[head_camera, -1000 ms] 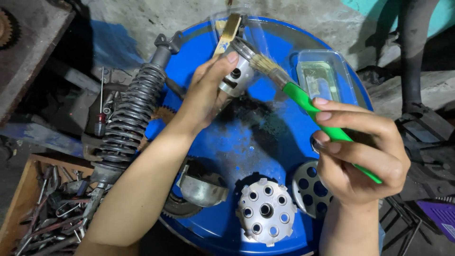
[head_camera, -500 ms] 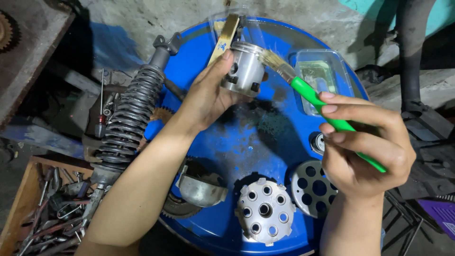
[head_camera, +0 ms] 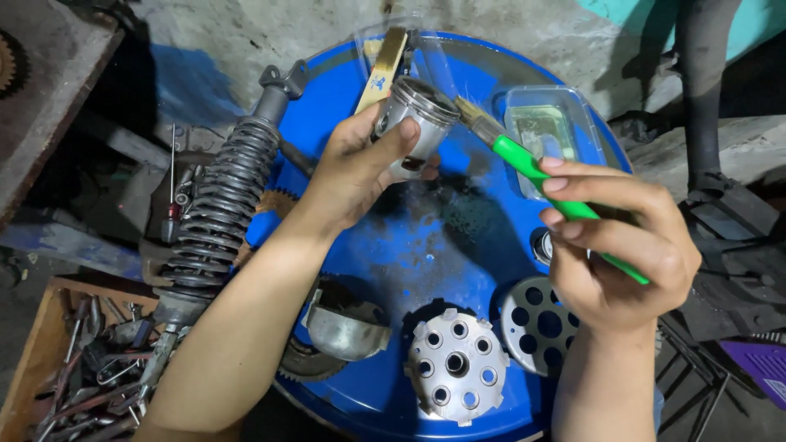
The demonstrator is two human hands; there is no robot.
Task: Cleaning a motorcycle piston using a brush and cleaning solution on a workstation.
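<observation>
- Brush tip now meets the piston [head_camera: 416,123] rim; earlier it sat just clear.
- Left hand [head_camera: 360,168] grips piston, held above blue drum lid [head_camera: 442,245].
- Right hand [head_camera: 614,245] closed around green brush [head_camera: 540,176] handle.

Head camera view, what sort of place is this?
Most likely a motorcycle repair workshop. A coil-spring shock absorber leans on a blue drum used as a bench, with perforated clutch parts lying on it. The left hand holds a metal piston; the right hand holds a green-handled brush.
</observation>
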